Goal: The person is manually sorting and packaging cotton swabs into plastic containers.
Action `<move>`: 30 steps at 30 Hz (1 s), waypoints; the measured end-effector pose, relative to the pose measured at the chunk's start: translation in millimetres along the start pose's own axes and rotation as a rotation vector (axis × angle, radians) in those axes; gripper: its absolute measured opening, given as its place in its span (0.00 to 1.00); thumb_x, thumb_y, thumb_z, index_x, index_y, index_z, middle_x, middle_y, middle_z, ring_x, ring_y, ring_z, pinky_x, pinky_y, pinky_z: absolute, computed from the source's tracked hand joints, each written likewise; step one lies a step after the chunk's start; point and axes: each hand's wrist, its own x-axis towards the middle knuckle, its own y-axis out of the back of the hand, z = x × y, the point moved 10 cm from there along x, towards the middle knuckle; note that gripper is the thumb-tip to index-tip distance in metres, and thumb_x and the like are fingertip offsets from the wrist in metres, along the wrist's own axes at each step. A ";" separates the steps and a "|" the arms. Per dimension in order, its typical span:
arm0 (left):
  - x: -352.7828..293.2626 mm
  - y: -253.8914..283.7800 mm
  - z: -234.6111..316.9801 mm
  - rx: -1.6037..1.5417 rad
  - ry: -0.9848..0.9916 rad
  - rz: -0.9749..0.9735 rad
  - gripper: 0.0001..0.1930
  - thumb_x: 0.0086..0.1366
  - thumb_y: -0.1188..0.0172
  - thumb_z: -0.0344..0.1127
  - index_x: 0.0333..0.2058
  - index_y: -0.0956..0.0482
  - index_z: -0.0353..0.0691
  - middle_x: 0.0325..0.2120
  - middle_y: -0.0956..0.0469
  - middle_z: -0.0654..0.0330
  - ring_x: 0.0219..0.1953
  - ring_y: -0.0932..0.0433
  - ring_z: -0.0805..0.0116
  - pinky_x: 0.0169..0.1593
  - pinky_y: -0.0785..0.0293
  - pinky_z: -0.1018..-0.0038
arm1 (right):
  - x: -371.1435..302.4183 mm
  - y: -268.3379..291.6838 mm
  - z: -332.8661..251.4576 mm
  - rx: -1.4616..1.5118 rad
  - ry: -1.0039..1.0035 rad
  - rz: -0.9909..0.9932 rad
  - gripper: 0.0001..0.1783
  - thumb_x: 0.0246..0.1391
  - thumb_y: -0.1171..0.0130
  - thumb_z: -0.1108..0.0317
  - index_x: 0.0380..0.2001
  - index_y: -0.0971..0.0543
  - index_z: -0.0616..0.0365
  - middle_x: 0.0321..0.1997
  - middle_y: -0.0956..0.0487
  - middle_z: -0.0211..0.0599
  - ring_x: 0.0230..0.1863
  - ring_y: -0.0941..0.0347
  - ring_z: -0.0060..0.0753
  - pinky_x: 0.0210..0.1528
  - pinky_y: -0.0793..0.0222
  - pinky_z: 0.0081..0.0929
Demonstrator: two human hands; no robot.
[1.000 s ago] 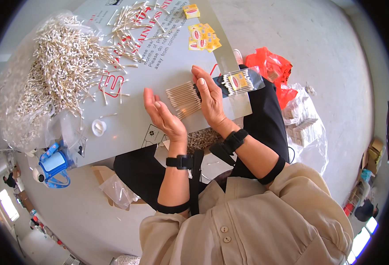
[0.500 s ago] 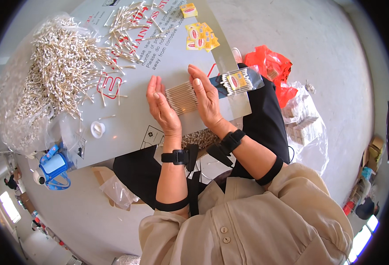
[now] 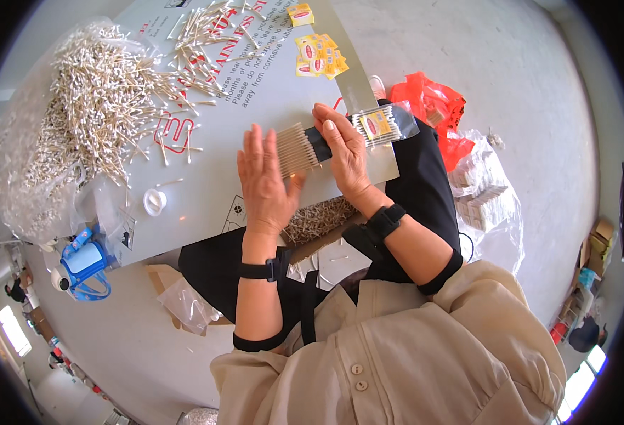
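Observation:
A flat row of cotton swabs (image 3: 296,151) lies on the table in front of me, its sticks side by side. My left hand (image 3: 264,185) is stretched out against the left end of this row, fingers straight and thumb apart. On the row's other side, my right hand (image 3: 347,159) stands on edge across a dark strip (image 3: 318,144), fingers extended; its underside is hidden. Just beyond the right hand lies a clear packet of swabs (image 3: 395,126) with a yellow label card (image 3: 376,124) on it, reaching past the table edge.
A big heap of loose swabs (image 3: 99,106) in clear plastic fills the table's left. More swabs (image 3: 209,42) and yellow cards (image 3: 319,55) lie at the back. A small white cup (image 3: 154,202) and blue bottle (image 3: 85,263) are nearer. Below sits a box of swabs (image 3: 319,221); a red bag (image 3: 432,99) lies right.
My left hand has turned flatter and its thumb has spread. The right hand has shifted slightly right, and the dark strip now shows between it and the swab row; the packet has moved slightly up-left.

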 end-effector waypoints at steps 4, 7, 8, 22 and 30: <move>-13.2 -25.6 3.3 0.375 -0.018 -0.208 0.46 0.57 0.39 0.54 0.67 0.51 0.39 0.69 0.54 0.50 0.71 0.56 0.53 0.69 0.60 0.49 | -5.7 6.2 -5.6 -0.073 0.024 0.016 0.14 0.63 0.48 0.68 0.48 0.26 0.66 0.46 0.22 0.34 0.49 0.28 0.25 0.53 0.32 0.24; -16.3 -30.5 -1.7 0.398 0.003 -0.219 0.46 0.58 0.40 0.56 0.67 0.51 0.39 0.69 0.54 0.51 0.71 0.56 0.55 0.69 0.61 0.50 | -10.7 9.9 -7.2 -0.262 -0.026 -0.041 0.07 0.58 0.45 0.72 0.39 0.23 0.63 0.37 0.21 0.35 0.38 0.23 0.29 0.43 0.28 0.25; -16.3 -31.3 -2.5 0.405 0.004 -0.220 0.46 0.58 0.41 0.56 0.67 0.51 0.39 0.69 0.53 0.51 0.71 0.56 0.56 0.69 0.62 0.50 | -12.4 3.4 -23.7 -0.500 0.101 -0.108 0.05 0.57 0.44 0.74 0.36 0.23 0.62 0.33 0.23 0.35 0.35 0.24 0.29 0.39 0.28 0.25; -17.5 -33.1 -4.2 0.414 -0.016 -0.201 0.44 0.61 0.49 0.61 0.68 0.52 0.41 0.68 0.52 0.51 0.71 0.55 0.55 0.69 0.62 0.50 | -30.8 -21.9 -41.9 -1.011 0.467 -0.273 0.03 0.46 0.40 0.70 0.25 0.23 0.55 0.25 0.29 0.35 0.31 0.25 0.41 0.31 0.28 0.36; -17.3 -34.1 -4.6 0.436 -0.014 -0.201 0.45 0.61 0.50 0.63 0.67 0.52 0.41 0.68 0.52 0.52 0.71 0.55 0.55 0.70 0.62 0.51 | -26.7 -16.8 -44.7 -0.911 0.385 -0.213 0.02 0.48 0.39 0.71 0.27 0.21 0.55 0.28 0.27 0.35 0.32 0.25 0.43 0.32 0.28 0.35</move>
